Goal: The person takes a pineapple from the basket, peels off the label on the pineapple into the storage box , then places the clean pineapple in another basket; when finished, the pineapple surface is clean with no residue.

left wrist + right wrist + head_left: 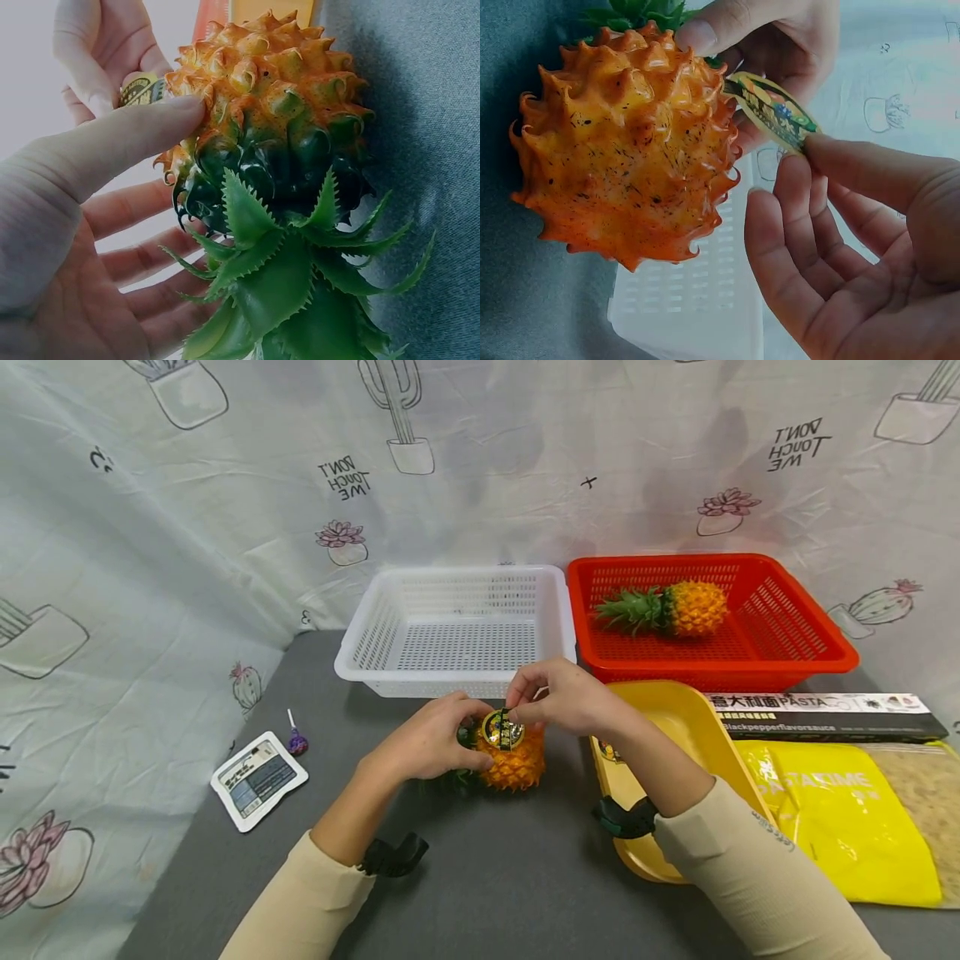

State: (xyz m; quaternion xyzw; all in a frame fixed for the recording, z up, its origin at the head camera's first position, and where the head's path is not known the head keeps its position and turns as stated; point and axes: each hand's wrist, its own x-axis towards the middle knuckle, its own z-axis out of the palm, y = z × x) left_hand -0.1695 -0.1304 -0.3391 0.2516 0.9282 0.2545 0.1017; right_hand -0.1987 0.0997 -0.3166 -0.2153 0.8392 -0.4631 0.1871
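An artificial orange pineapple (517, 770) with green leaves lies on the grey table, crown toward the left. My left hand (431, 742) holds it near the crown, thumb pressed on the spiky skin in the left wrist view, where the leaves (285, 292) point toward the palm. With thumb and forefinger my right hand (566, 697) pinches the edge of a round black-and-gold label (776, 112). In the right wrist view the label's far end meets the pineapple's side, and its pinched end stands out from the skin.
A white basket (457, 681) stands behind the hands. Right of it, a red basket (712, 675) contains another pineapple (697, 608). A yellow tray (675, 710) lies under the right forearm, beside a pasta box (825, 717) and yellow bag (840, 827). At left are a white packet (258, 781) and lollipop (297, 743).
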